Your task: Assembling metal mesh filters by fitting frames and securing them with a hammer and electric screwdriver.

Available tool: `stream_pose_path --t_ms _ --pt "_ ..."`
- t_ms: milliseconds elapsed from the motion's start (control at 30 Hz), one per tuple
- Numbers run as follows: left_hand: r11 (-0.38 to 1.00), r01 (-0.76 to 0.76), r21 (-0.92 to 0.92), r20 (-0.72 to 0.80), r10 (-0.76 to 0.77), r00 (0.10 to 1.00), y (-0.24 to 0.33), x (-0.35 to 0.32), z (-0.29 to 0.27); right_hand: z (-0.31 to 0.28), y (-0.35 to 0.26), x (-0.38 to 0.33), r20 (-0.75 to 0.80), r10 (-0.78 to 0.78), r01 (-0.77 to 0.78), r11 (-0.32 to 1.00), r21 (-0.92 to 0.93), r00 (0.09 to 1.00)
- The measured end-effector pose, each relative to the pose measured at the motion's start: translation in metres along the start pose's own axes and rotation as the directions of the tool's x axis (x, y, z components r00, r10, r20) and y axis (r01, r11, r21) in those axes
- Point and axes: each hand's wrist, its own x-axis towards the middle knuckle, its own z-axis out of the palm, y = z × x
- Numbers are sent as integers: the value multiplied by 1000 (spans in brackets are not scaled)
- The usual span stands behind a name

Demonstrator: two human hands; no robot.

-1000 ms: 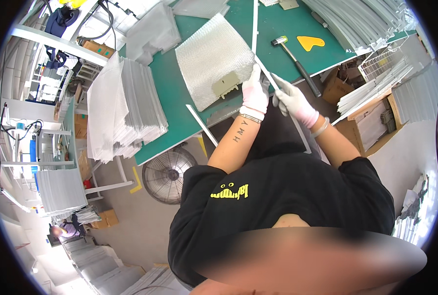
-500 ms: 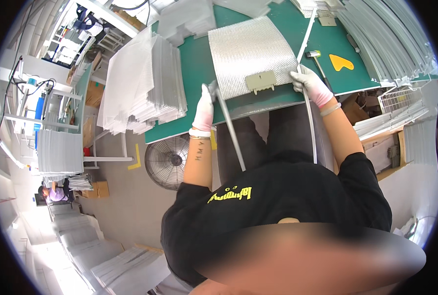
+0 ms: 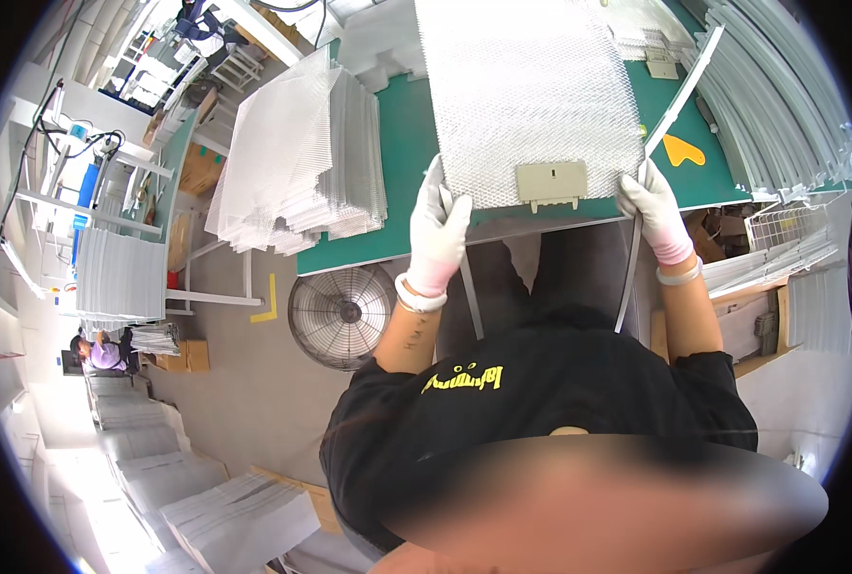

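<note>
A silvery mesh panel (image 3: 531, 96) with a grey-beige plate (image 3: 552, 182) at its near edge is held tilted over the green table. My left hand (image 3: 437, 234), in a white glove, closes at the panel's near left corner, and a thin metal strip (image 3: 472, 297) runs down from it. At the near right corner my gloved right hand (image 3: 652, 206) pinches a second, longer metal strip (image 3: 686, 88), which slants away to the far right and also hangs toward my lap. Glove fingers partly hide how strips and panel meet.
Stacked mesh sheets (image 3: 292, 153) stand on the table's left, and a row of grey-white panels (image 3: 780, 105) on its right. An orange scraper (image 3: 682, 150) lies right of my right hand. Below the table edge are a round floor fan (image 3: 342, 316) and a wire basket (image 3: 780, 228).
The mesh panel has come up closer and tilted, now covering most of the hammer. My left hand has moved right and down to its corner; my right hand has shifted right with its strip.
</note>
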Motion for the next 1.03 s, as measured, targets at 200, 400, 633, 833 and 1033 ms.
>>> stream_pose_path --t_ms 200,400,633,833,1033 --pt "946 -240 -217 -68 231 971 30 -50 -3 40 -29 -17 -17 -15 13 995 -102 1000" --pt "957 -266 117 -235 287 929 55 -70 -42 73 -69 -2 214 -241 283 939 -194 947" --pt "818 -555 151 -251 575 779 113 68 -4 85 -114 79 -6 -550 505 772 -386 835" --pt "864 -482 147 -214 504 837 90 93 4 79 -81 84 -210 -721 552 656 -514 661" --pt "921 -388 21 -187 385 904 74 101 4 53 -75 100 -7 -560 537 797 -278 828"
